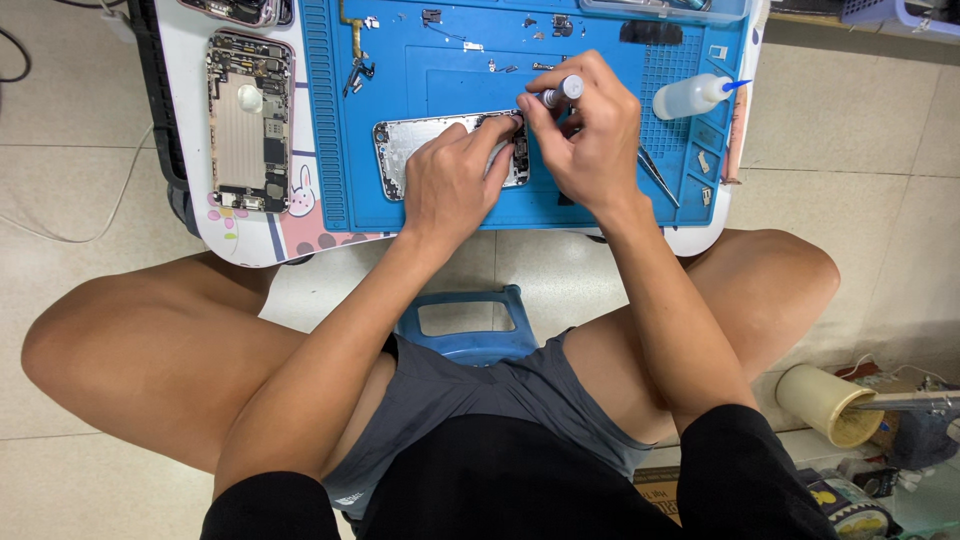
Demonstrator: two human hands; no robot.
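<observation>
Blue mat (pixel 400 205) on small white table (pixel 185 120) — tiled floor (pixel 880 200) below.
</observation>
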